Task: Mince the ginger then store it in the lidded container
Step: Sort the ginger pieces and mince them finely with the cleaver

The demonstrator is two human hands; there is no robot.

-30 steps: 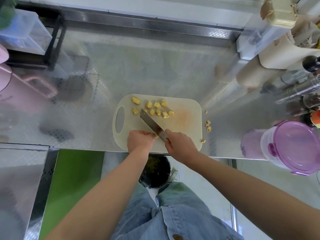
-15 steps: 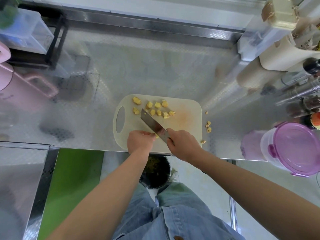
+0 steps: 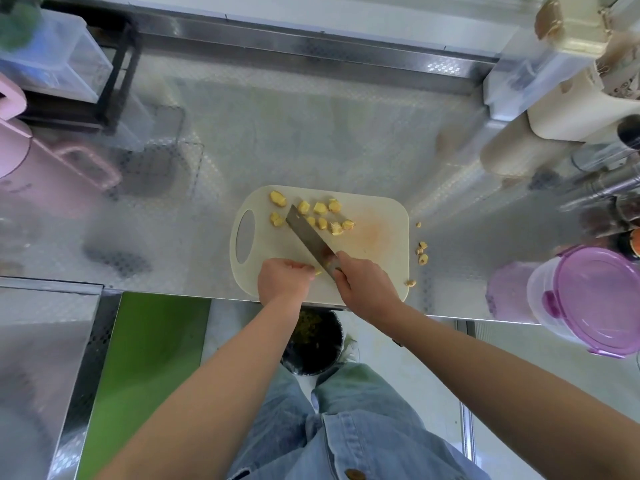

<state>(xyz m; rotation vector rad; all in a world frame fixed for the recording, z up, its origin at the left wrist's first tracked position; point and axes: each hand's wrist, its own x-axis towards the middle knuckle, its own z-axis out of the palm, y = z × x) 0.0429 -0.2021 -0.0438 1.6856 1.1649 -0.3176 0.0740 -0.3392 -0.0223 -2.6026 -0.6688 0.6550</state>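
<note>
A pale cutting board (image 3: 377, 216) lies at the steel counter's front edge. Several yellow ginger chunks (image 3: 320, 207) are scattered on its far half. My right hand (image 3: 365, 285) grips the handle of a knife (image 3: 308, 237), whose blade angles up and left across the board toward the chunks. My left hand (image 3: 284, 280) is curled just left of the blade's heel and pinches a small ginger piece (image 3: 317, 271), mostly hidden under its fingers. A clear container with a purple lid (image 3: 595, 299) stands shut at the counter's right front.
A few ginger bits (image 3: 420, 252) lie on the counter right of the board. A pink jug (image 3: 34, 174) stands at the left, and bottles, jars and a beige holder (image 3: 571, 116) crowd the right. A dark waste bin (image 3: 313, 341) sits on the floor below the board.
The knife has shifted slightly, its blade tip moving a little toward the ginger chunks. Both hands stay in nearly the same place at the board's near edge.
</note>
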